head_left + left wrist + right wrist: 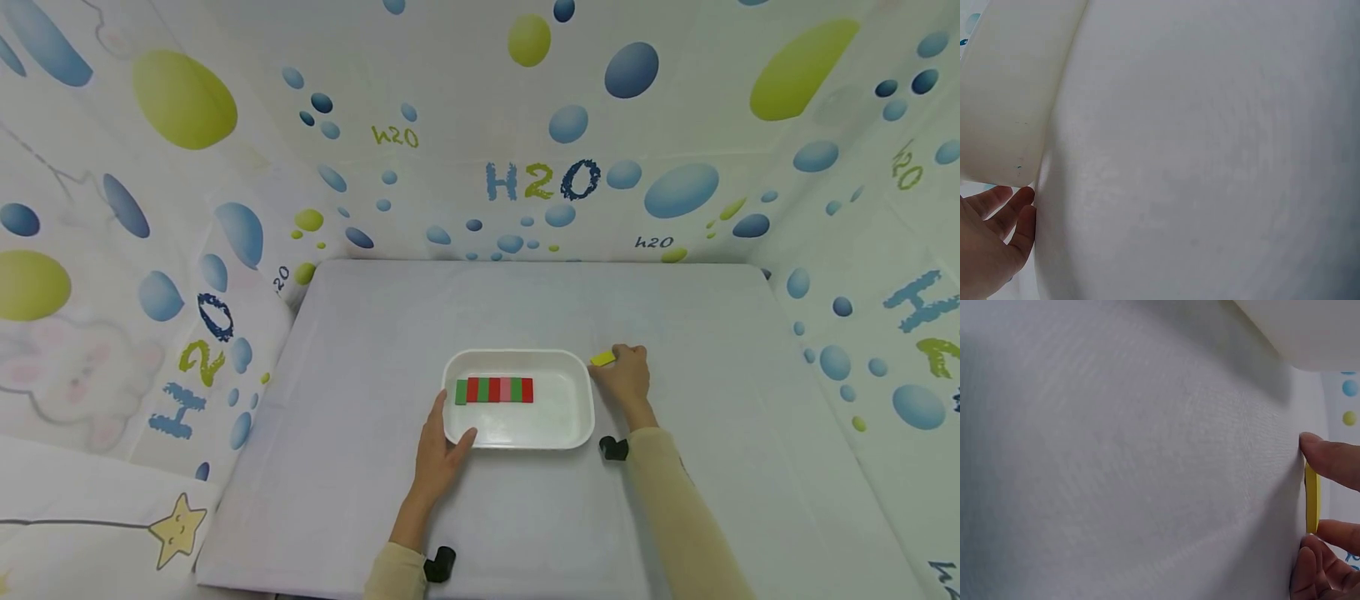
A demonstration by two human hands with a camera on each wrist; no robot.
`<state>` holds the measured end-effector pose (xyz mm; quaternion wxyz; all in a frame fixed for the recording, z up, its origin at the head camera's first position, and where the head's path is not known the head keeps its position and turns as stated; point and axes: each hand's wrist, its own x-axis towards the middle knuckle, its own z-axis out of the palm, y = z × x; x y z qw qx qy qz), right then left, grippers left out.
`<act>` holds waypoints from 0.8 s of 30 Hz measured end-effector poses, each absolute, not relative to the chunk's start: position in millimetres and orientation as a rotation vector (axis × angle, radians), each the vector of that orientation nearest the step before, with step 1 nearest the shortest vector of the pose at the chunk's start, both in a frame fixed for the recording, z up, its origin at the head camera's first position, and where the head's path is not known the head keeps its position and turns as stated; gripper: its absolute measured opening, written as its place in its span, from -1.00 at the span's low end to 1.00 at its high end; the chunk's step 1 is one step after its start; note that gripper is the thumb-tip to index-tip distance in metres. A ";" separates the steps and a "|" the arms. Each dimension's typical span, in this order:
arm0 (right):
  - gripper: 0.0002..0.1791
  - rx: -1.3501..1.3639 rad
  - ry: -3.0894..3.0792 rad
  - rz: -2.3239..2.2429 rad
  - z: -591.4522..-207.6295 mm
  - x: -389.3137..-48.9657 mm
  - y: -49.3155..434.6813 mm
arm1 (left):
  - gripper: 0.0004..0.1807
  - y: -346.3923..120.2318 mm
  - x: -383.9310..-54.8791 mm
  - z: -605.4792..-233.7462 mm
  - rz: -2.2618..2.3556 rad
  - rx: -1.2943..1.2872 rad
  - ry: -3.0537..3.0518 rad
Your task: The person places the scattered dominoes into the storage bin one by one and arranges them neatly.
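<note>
A shallow white tray [555, 421] with rounded corners lies on the table. In its left half, several flat green, red and pink pieces [495, 390] form a row, side by side. My left hand [437, 450] holds the tray's front left corner, thumb at the front rim and fingers along the left side; in the left wrist view its fingers [1021, 228] are by the tray's corner. Just beyond the tray's right side, my right hand [628, 379] pinches a flat yellow piece [1312, 499] between thumb and finger, close to the tabletop.
A white cloth [360, 333] covers the table. Patterned sheets [465, 100] with blue and green dots hang behind it and at both sides. Black wrist devices [613, 449] sit at both wrists.
</note>
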<state>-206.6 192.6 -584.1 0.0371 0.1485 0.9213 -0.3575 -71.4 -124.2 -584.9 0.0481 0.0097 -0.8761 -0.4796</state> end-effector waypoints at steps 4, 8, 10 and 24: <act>-0.24 0.475 2.845 -1.099 -586.5 -206.8 192.6 | -0.10 -123.9 -71.8 -585.2 -1.454 0.032 -2.672; -0.28 0.486 2.848 -1.100 -588.0 -207.1 192.9 | -0.11 -123.7 -72.1 -585.6 -1.451 0.030 -2.671; -0.30 0.490 2.849 -1.103 -588.2 -207.1 192.8 | -0.11 -123.6 -72.3 -586.0 -1.452 0.027 -2.668; -0.39 0.490 2.887 -1.292 -591.5 -202.6 195.4 | -0.11 -124.0 -72.7 -588.2 -1.445 0.034 -2.670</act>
